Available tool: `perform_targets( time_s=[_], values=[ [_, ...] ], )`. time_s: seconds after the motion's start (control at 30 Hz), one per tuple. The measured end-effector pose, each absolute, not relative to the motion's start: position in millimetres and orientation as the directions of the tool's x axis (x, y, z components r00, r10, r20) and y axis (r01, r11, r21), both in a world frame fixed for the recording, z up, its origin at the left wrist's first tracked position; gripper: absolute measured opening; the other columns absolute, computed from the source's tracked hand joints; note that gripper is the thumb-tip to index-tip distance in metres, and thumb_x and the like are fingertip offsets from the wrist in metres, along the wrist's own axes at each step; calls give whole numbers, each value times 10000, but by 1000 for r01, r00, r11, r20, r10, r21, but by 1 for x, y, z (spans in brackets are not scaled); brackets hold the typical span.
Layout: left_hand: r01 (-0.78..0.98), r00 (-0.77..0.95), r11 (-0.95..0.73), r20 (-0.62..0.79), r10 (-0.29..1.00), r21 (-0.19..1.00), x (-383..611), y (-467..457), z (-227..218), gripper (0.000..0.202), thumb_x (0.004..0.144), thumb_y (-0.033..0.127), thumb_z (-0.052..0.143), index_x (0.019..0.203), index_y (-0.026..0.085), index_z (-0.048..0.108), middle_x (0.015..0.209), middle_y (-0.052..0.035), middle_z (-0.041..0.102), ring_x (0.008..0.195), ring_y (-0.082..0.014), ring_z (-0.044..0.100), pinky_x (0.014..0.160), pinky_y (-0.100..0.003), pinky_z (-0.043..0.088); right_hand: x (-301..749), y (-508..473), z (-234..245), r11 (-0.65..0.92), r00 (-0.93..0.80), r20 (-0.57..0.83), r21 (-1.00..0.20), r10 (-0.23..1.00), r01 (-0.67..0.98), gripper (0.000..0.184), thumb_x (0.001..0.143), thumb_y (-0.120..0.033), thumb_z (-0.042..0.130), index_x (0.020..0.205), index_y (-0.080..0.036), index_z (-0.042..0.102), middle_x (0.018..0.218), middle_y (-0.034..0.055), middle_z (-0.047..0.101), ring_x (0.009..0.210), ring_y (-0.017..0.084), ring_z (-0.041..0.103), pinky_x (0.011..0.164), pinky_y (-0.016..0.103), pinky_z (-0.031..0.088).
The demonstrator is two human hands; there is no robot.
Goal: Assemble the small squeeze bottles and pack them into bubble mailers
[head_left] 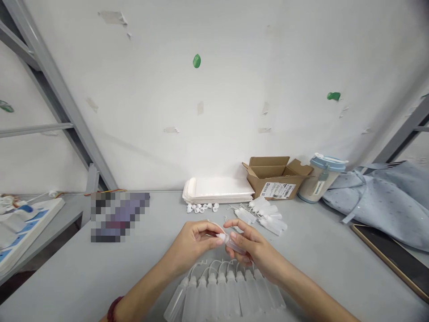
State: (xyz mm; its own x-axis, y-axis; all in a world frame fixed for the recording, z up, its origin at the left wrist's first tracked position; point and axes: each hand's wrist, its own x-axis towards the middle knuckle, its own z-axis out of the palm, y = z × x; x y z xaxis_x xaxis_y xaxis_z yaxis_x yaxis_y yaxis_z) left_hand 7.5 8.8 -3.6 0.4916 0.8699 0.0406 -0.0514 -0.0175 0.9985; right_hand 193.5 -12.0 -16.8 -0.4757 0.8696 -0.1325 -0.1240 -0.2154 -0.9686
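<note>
The left hand (191, 245) and right hand (256, 247) meet above the worktop (83, 277), both engaged with one bottle (236, 246). Left fingers (212, 243): thumb and forefinger pinched together on the white tip. Right fingers (240, 241): curled around the clear body, forefinger raised and slightly bent. The bottle is tilted, tip toward the left hand. Below the hands, a row of bottles (221, 297) lies side by side, tips away from the person. Beyond the hands: loose caps (203, 208) in front of the envelopes (219, 190), and a pile of bottles (264, 217) in front of the cardboard box (284, 172).
</note>
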Motion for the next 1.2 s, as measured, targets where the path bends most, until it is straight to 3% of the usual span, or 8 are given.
perform_targets(
  time_s=[0.13, 0.3, 0.43, 0.77, 0.93, 1.1, 1.2],
  values=[
    [-78, 499, -5, 43, 865, 997, 8, 9, -3, 139, 682, 218, 705, 793, 134, 693, 777, -37, 657, 775, -177, 603, 777, -306, 460, 193, -12, -16, -193, -473, -121, -976, 873, -106, 308, 874, -454, 474, 1057, -214, 418, 642, -43, 522, 466, 51, 240, 464, 217, 162],
    [55, 455, 19, -42, 890, 998, 11, 8, 0, 161, 715, 272, 676, 724, 113, 703, 626, -17, 621, 597, -120, 547, 610, -246, 460, 192, -17, -14, -39, -459, -48, -999, 887, 29, 313, 889, -465, 435, 1078, -219, 392, 647, -47, 526, 502, 65, 300, 490, 219, 223],
    [60, 479, 40, -64, 876, 997, 11, 7, -2, 197, 724, 304, 664, 709, 110, 701, 601, -20, 610, 553, -114, 533, 540, -236, 451, 194, -20, -9, 51, -426, -23, -986, 904, 160, 305, 900, -461, 404, 1098, -230, 387, 667, -38, 540, 560, 88, 364, 521, 228, 267],
    [45, 423, -193, 156, 892, 980, 13, 2, -11, 109, 705, 195, 678, 791, 154, 729, 806, -46, 609, 759, -170, 603, 731, -293, 495, 195, -11, -13, -214, -462, -170, -976, 870, -45, 345, 840, -494, 502, 1027, -224, 397, 572, -73, 505, 418, 45, 217, 426, 214, 122],
    [1, 485, -96, 83, 871, 995, 11, 5, -6, 134, 713, 252, 684, 782, 143, 722, 814, -44, 635, 739, -151, 592, 724, -275, 495, 195, -14, -10, -203, -482, -156, -978, 862, -46, 350, 840, -503, 500, 1030, -223, 409, 583, -64, 521, 421, 43, 219, 435, 218, 122],
    [90, 523, 23, -67, 850, 996, 10, 7, -5, 287, 760, 389, 625, 695, 111, 661, 574, -7, 596, 526, -116, 557, 546, -239, 471, 195, -16, -7, -145, -485, -123, -989, 866, -7, 360, 844, -509, 497, 1048, -224, 414, 600, -60, 510, 445, 50, 259, 441, 215, 152],
    [157, 553, 15, -101, 827, 987, 11, 4, -4, 386, 806, 437, 543, 608, 111, 602, 530, -7, 570, 474, -112, 537, 495, -234, 446, 196, -15, -7, -133, -490, -121, -991, 864, 10, 344, 857, -503, 481, 1055, -229, 413, 596, -65, 503, 450, 52, 248, 440, 212, 156]
  ],
)
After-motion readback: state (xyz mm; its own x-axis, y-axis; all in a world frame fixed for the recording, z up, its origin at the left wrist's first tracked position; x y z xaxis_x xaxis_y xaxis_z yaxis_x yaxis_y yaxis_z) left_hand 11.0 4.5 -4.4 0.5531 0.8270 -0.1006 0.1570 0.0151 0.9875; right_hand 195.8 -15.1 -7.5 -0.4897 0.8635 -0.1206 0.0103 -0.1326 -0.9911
